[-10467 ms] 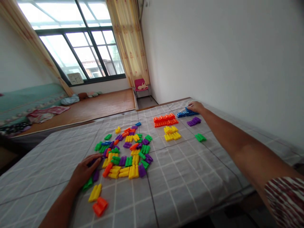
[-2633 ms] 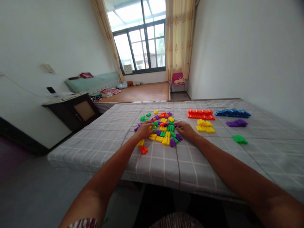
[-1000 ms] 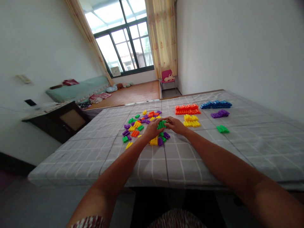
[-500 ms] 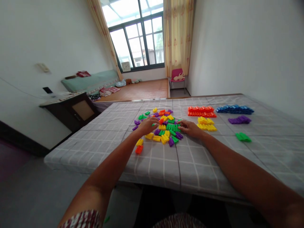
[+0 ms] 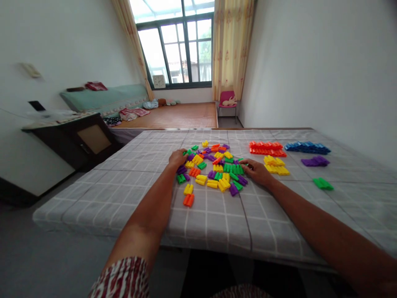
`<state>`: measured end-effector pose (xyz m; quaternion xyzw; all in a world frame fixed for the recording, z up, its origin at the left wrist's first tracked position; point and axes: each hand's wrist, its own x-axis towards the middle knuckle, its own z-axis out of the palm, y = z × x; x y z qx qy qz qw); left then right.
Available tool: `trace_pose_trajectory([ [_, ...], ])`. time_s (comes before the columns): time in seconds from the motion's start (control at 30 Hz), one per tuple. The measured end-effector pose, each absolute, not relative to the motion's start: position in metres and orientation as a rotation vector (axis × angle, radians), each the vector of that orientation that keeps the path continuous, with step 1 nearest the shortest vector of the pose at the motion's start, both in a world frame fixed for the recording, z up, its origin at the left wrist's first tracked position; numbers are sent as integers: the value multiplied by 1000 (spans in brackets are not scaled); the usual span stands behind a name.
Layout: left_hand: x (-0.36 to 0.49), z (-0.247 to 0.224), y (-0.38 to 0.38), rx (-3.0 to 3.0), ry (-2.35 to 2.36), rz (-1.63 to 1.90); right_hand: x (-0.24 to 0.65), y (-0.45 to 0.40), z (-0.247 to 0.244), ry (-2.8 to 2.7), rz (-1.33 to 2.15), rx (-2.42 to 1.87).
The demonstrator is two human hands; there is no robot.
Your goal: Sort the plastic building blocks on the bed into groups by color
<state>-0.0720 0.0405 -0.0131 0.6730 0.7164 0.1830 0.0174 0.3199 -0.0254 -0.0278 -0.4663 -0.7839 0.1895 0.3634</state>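
Observation:
A loose spread of small ribbed plastic blocks in green, yellow, purple and orange lies on the bed-like table. My left hand (image 5: 178,158) is at its left edge, fingers curled down with the fingertips closed at a green plastic block (image 5: 189,152). Purple blocks (image 5: 181,169) lie just under that hand. On the right side of the spread, my right hand (image 5: 256,170) has thumb and fingers on the end of a joined row of green blocks (image 5: 233,169). Its fingertips are partly hidden.
To the right lie sorted rows: orange (image 5: 267,149), blue (image 5: 307,147), yellow (image 5: 276,165), purple (image 5: 315,161) and a short green piece (image 5: 323,183). A grey checked cloth (image 5: 217,223) covers the surface. A dark cabinet (image 5: 72,140) stands at left.
My left hand has moved left, from over the middle of the spread to its left edge, uncovering blocks there. My right hand stays at the green row. The camera view has shifted slightly.

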Motion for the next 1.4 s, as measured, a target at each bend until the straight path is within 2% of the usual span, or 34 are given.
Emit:
trace_pose_trajectory([
  [0.3, -70, -6, 17, 2033, 1609, 1043, 320, -26, -30, -2008, 385, -1256],
  [0.5, -62, -9, 17, 2299, 1566, 958, 323, -28, -26, -2018, 574, -1235],
  [0.8, -57, -11, 13, 2324, 1656, 958, 333, -25, -3, -2271, 829, -1261],
  [0.9, -58, -12, 13, 2350, 1658, 956, 330, -25, 1, -2372, 774, -1288],
  [1.03, -62, -12, 15, 2372, 1670, 933, 331, -36, 9, -2371, 520, -1221],
  [1.17, -67, -14, 20, 2370, 1730, 891, 386, -42, 22, -2225, 361, -1291],
  [1.4, -70, -16, 28, 2396, 1771, 778, 585, -76, 16, -1706, 341, -1873],
])
